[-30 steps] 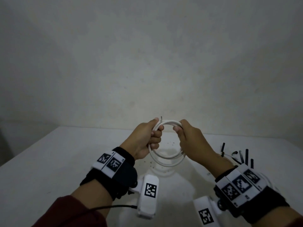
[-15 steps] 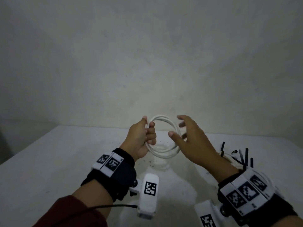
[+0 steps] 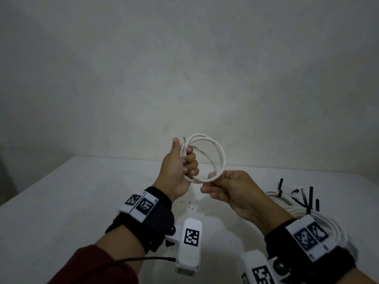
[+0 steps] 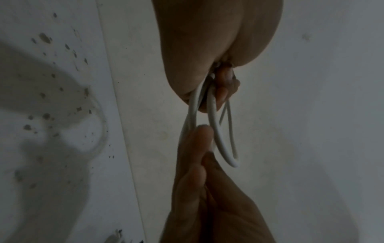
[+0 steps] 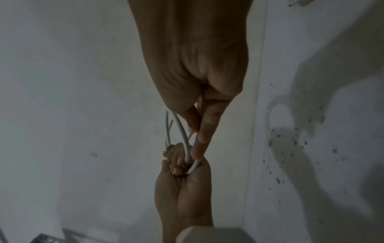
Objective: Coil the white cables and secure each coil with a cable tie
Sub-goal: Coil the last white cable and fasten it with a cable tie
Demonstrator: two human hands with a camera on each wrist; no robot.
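Note:
A white cable coil [image 3: 213, 148] of a few loops hangs in the air above the table. My left hand [image 3: 180, 162] grips its left side, fingers curled round the strands, with a bare cable end sticking up by the thumb. My right hand [image 3: 223, 185] pinches the coil's bottom between thumb and fingers. The left wrist view shows the loops [image 4: 216, 131] running from my left hand [image 4: 209, 78] down past the right hand's fingers [image 4: 199, 148]. The right wrist view shows my right hand [image 5: 199, 125] pinching strands [image 5: 182, 131] close to the left fist [image 5: 182, 171].
On the white table [image 3: 71, 201] at the right lie more white cable [image 3: 320, 220] and several black cable ties [image 3: 305, 197]. Small dark specks are scattered on the table under the hands. A bare grey wall rises behind.
My right hand, spread open beside the coil half a second ago, has dropped and now pinches the coil's bottom. The left hand has lifted the coil slightly and kept its grip.

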